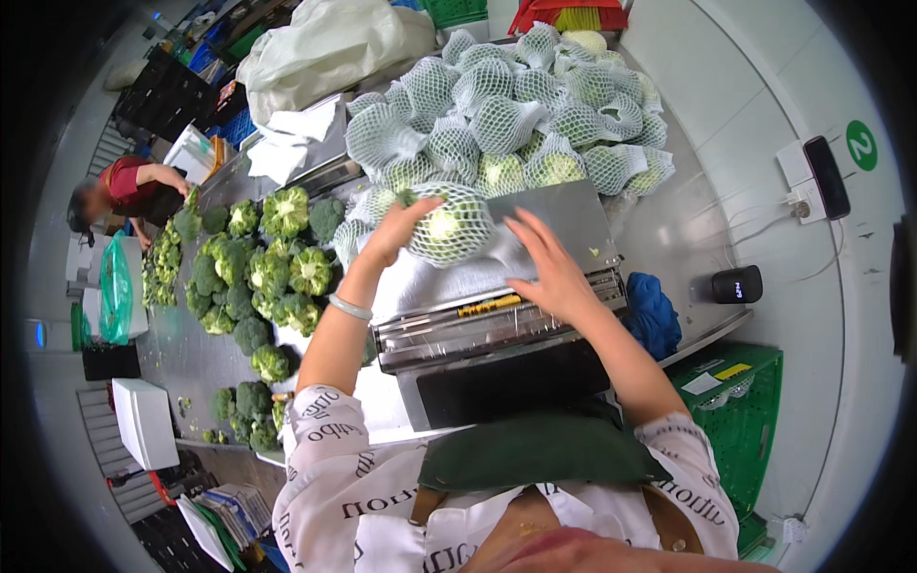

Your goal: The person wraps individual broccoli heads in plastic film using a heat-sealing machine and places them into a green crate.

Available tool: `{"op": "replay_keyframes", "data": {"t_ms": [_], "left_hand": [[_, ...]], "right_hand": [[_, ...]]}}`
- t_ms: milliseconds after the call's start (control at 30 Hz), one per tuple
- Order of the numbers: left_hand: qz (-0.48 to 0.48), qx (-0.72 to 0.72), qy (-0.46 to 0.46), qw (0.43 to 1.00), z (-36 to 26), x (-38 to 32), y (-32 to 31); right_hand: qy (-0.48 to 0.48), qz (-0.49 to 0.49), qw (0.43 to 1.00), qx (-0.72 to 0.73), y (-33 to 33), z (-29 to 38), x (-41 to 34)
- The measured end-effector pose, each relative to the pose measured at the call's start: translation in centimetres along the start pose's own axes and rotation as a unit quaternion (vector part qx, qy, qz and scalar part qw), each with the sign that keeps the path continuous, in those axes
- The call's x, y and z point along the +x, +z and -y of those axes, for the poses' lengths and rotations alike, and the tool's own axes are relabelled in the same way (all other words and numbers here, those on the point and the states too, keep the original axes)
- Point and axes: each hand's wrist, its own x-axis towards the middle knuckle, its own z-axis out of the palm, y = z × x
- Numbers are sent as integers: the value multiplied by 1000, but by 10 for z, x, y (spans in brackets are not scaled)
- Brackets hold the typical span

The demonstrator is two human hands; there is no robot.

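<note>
My left hand (402, 230) holds a broccoli head in a white foam net (450, 223) by its left side, over a white cloth (423, 286) on a metal wrapping machine (501, 308). To the right of that head, my right hand (548, 265) is spread with its fingers apart and holds nothing. Behind both hands lies a large heap of netted vegetable heads (494, 114). Bare broccoli heads (251, 265) lie in a group on the metal table left of my left forearm.
A blue cloth or bag (652, 315) and a small black device (736, 284) are at the right. A green crate (738, 422) stands below them. White sheets (286, 150) lie at the upper left. A co-worker (136, 186) handles broccoli at the table's far left.
</note>
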Motion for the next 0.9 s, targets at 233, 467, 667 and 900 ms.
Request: {"op": "replay_keyframes", "data": {"t_ms": [233, 467, 667, 900], "left_hand": [[-31, -23, -17, 999, 54, -49, 59], [-212, 147, 146, 955, 100, -104, 54], [-370, 483, 84, 789, 145, -183, 27], [-172, 262, -2, 950, 138, -161, 43]], "right_hand": [[170, 93, 980, 34, 29, -53, -14], [94, 36, 992, 79, -7, -70, -55], [157, -50, 965, -206, -46, -90, -119], [197, 77, 972, 107, -9, -109, -121]]}}
